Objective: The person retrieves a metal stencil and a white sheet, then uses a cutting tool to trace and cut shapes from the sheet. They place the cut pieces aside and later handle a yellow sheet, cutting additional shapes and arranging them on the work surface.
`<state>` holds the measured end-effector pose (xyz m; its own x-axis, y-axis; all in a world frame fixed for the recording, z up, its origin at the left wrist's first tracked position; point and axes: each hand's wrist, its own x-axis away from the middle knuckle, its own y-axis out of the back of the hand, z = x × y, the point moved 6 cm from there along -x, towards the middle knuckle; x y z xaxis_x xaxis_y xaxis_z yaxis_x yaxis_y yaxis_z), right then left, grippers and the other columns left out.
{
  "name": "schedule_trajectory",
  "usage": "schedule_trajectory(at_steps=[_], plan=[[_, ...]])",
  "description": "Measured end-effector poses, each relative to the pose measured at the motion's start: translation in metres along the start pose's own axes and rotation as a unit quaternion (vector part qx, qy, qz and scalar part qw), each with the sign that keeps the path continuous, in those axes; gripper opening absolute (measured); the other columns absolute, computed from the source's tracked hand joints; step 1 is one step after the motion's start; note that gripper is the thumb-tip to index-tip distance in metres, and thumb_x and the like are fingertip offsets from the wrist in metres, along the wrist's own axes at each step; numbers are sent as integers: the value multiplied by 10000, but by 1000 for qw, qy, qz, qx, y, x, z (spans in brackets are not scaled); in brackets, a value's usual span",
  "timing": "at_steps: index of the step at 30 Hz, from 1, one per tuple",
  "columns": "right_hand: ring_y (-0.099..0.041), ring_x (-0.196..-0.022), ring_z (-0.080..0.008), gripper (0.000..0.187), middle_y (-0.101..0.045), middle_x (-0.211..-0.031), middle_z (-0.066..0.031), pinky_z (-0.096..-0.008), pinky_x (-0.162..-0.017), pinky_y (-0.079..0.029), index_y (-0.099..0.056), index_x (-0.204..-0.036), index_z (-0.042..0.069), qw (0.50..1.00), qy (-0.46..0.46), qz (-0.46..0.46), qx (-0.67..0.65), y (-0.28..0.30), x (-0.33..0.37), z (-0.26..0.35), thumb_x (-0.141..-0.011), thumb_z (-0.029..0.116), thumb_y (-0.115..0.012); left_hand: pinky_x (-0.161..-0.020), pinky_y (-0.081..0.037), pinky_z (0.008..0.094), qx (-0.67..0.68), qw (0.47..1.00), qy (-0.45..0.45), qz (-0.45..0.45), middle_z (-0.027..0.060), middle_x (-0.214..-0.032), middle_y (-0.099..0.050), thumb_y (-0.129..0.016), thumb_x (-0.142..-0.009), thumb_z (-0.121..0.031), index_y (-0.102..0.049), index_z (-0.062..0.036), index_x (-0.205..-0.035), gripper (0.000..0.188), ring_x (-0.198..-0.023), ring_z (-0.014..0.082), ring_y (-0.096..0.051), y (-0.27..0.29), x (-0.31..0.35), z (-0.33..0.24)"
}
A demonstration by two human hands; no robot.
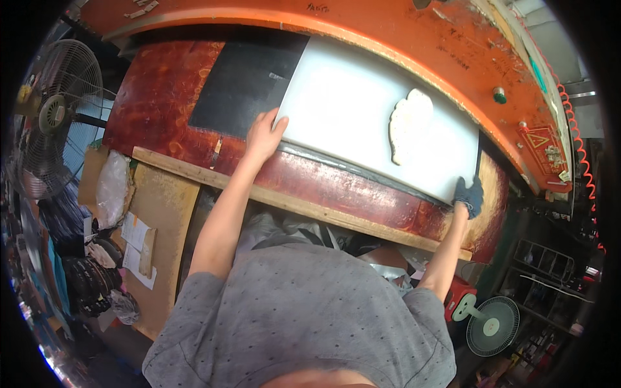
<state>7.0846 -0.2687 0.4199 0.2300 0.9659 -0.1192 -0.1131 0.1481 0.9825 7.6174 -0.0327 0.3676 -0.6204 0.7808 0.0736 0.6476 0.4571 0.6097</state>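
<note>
A white rectangular board (346, 97) lies under the edge of an orange machine, partly over a dark mat. On its right half rests a flat cream-coloured piece (411, 123) with a scalloped upper outline, narrowing toward the near end. My bare left hand (264, 136) grips the board's left edge near its front corner, fingers together along the side. At the opposite end, my right hand (470, 196), in a dark knitted glove, holds the front right corner. Neither hand touches the cream piece.
The orange machine beam (388, 39) spans close above the board's far side. A black mat (249, 81) lies left on the reddish worktable (155, 84), whose front has a wooden strip (194, 171). Fans stand left (55, 116) and lower right (493, 325). A red coiled hose (572, 129) hangs at right.
</note>
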Motion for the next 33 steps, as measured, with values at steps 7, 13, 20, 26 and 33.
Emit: schedule_trajectory(at_steps=[7,13,20,26,33], plan=[[-471,-1243,-328,893,-471,-1359,-188,-433,-1014,-402,-490,-1343,119,974,126,124,-142,-6,55,208,-630,605,-721,-900,-417,394,-58,980,-145,-125,104,-1197,-550,-633,-830,-201,-608,-54,-1126,331,-1081,309,-514,23,78,-19],[-436,-1232,-352,972,-317,-1383,-207,-457,-947,-449,-326,-1430,240,985,57,159,21,1,89,252,-614,580,-727,-775,-419,359,-158,958,-225,-86,42,-1051,-609,-674,-750,-166,-663,-105,-967,226,-944,232,-560,16,132,-21],[-499,-1201,-315,862,-463,-1345,-183,-395,-967,-445,-455,-1347,53,942,176,153,-240,-3,59,221,-614,367,-783,-769,-419,370,-160,962,-193,-112,24,-994,-622,-681,-731,-185,-675,-109,-886,173,-920,226,-571,13,128,-13],[-560,-1104,-256,725,-524,-1295,-182,-349,-916,-469,-451,-1329,-55,852,56,156,-497,1,13,69,-703,166,-741,-795,-427,380,-185,957,-202,-91,26,-1048,-610,-677,-733,-206,-676,-117,-900,189,-984,253,-559,9,128,-15],[-540,-1159,-313,801,-568,-1245,-218,-359,-975,-434,-481,-1319,-21,981,-21,58,-182,-9,-47,-153,-675,344,-790,-816,-440,391,-214,953,-199,-75,19,-1075,-610,-669,-734,-200,-678,-131,-918,197,-1014,264,-555,4,128,-10]])
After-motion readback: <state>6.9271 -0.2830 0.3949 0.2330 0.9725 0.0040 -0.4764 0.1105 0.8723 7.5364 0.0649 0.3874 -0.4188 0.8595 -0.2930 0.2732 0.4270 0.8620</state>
